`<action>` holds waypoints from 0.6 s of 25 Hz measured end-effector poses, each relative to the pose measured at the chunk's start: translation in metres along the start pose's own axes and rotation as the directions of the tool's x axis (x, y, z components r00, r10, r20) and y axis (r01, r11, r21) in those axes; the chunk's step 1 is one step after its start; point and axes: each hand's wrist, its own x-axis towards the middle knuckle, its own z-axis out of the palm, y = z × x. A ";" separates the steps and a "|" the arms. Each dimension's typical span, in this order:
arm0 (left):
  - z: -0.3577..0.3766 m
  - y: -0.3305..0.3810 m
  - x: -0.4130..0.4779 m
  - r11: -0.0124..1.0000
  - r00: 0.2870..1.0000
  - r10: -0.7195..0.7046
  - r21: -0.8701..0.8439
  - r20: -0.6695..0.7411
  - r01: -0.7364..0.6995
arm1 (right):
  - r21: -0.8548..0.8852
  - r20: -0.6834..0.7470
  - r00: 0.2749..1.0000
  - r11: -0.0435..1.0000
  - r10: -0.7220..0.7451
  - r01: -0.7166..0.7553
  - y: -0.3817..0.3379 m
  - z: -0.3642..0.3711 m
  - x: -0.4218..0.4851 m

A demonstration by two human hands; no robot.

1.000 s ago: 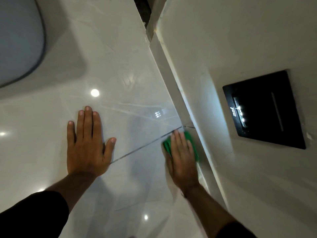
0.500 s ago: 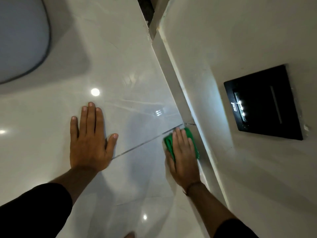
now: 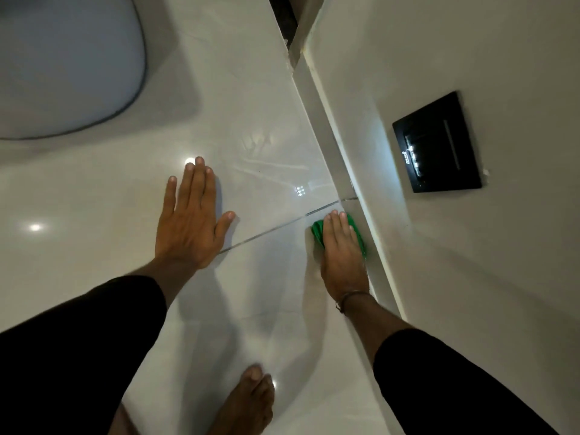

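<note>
My right hand [image 3: 342, 249] lies flat, fingers straight, pressing a green cloth [image 3: 317, 231] onto the glossy white tiled floor [image 3: 266, 120], right beside the skirting [image 3: 345, 171] of the wall. Most of the cloth is hidden under the palm; only its edges show. My left hand [image 3: 191, 218] rests flat on the floor with fingers straight and thumb spread, just above a grout line [image 3: 266, 230] that runs between the two hands.
A black switch panel [image 3: 437, 142] with small lit dots sits low on the white wall at the right. A white rounded fixture [image 3: 62, 64] fills the top left corner. A bare foot [image 3: 248, 403] stands on the floor at the bottom.
The view has shifted so both hands appear further right and a bare foot has come into view at the bottom. The right hand with the cloth stays at the skirting by the grout line.
</note>
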 end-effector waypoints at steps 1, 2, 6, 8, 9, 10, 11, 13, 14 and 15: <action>-0.017 0.000 -0.006 1.000 1.000 0.006 0.005 0.002 -0.006 | 0.010 -0.009 1.000 1.000 0.007 -0.007 -0.006 -0.013 0.001; -0.036 -0.001 -0.013 1.000 1.000 -0.006 -0.002 0.002 0.006 | 0.012 -0.017 1.000 1.000 0.002 -0.002 -0.016 -0.027 0.001; -0.129 0.003 -0.049 0.996 0.997 -0.078 -0.040 -0.002 0.078 | 0.027 -0.042 0.995 0.995 -0.094 0.096 -0.076 -0.107 -0.008; -0.175 0.005 -0.059 0.992 0.993 -0.115 -0.044 0.013 0.115 | 0.063 -0.016 0.994 0.992 -0.109 0.110 -0.108 -0.147 -0.012; -0.201 0.002 -0.063 0.989 0.990 -0.140 -0.035 0.020 0.141 | 0.090 -0.012 0.993 0.989 -0.117 0.118 -0.129 -0.169 -0.013; -0.227 -0.004 -0.067 0.986 0.986 -0.165 -0.022 0.023 0.165 | 0.114 -0.018 0.991 0.984 -0.136 0.137 -0.149 -0.191 -0.013; -0.252 -0.011 -0.068 0.983 0.983 -0.183 -0.014 0.017 0.183 | 0.122 -0.032 0.986 0.979 -0.163 0.165 -0.169 -0.213 -0.011; -0.297 -0.033 -0.067 0.977 0.977 -0.212 -0.013 -0.029 0.212 | 0.088 -0.052 0.973 0.970 -0.223 0.227 -0.212 -0.254 -0.002; -0.316 -0.046 -0.066 0.974 0.972 -0.227 -0.010 -0.059 0.227 | 0.072 -0.054 0.969 0.967 -0.240 0.243 -0.234 -0.272 0.005; -0.331 -0.060 -0.063 0.972 0.968 -0.236 -0.008 -0.090 0.236 | 0.066 -0.056 0.968 0.967 -0.243 0.247 -0.254 -0.287 0.012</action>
